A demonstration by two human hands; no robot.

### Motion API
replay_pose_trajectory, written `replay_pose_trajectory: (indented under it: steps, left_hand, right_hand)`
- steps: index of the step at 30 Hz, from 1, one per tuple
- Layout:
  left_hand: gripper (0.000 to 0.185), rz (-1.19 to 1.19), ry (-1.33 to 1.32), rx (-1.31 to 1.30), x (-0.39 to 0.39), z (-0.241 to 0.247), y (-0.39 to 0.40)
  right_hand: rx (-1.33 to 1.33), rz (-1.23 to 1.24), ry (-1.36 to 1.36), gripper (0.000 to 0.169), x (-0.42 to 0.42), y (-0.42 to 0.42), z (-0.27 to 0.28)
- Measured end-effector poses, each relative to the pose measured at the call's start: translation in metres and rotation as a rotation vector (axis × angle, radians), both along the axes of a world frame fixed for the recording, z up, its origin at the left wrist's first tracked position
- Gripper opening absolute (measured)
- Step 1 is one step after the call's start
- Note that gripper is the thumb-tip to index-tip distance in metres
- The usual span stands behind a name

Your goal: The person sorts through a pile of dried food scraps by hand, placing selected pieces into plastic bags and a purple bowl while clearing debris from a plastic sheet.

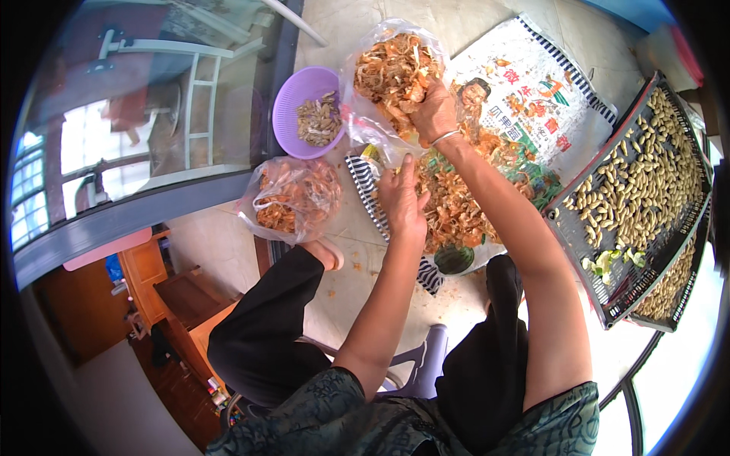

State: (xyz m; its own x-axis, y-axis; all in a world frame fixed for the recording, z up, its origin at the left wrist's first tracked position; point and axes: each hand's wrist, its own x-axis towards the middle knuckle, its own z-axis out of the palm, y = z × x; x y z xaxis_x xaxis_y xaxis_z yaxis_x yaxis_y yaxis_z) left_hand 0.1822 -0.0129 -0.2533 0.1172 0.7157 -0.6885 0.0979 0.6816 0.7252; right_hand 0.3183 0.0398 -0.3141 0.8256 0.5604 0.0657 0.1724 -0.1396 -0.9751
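Note:
A clear plastic bag (393,68) stuffed with dry orange-brown plant pieces lies on the floor ahead. My right hand (436,117) is at its mouth, over the pieces; its fingertips are hidden among them, so a hold cannot be told. Close to the bag's lower edge, my left hand (404,196) has its fingers apart and nothing visible in them. Beneath both hands, a heap of similar dry pieces (450,205) rests on a printed woven plastic sack (536,74) spread out on the floor.
A purple plastic basket (279,117) with shrivelled brownish pods stands at the left, above a second filled plastic bag (293,199). Black plastic trays (619,285) of unshelled peanuts (644,171) are stacked at the right. A glass door (228,114) borders the floor on the left.

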Motion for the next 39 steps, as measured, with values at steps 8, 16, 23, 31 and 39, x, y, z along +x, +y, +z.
replay_pose_trajectory:
  steps: [8, 16, 23, 31, 39]
  left_hand:
    - [0.037, 0.008, 0.012, 0.330, -0.001, 0.001, 0.047]
    - [0.016, -0.009, -0.195, 0.420, 0.009, 0.040, 0.043]
    - [0.012, 0.031, -0.235, 0.373, 0.004, 0.050, 0.070]
    - [0.037, 0.098, 0.019, 0.358, -0.038, 0.008, 0.062]
    - [0.076, -0.031, 0.453, 0.240, -0.154, -0.138, 0.055]
  right_hand:
    - [-0.559, 0.431, -0.266, 0.079, -0.034, 0.049, 0.010]
    - [-0.846, 0.897, -0.509, 0.050, -0.031, 0.052, -0.026]
    - [-0.502, 0.829, -0.321, 0.056, 0.020, 0.018, 0.067]
    - [-0.513, -0.357, -0.429, 0.046, 0.174, -0.155, -0.095]
    - [-0.942, -0.623, -0.487, 0.041, 0.227, -0.230, -0.067]
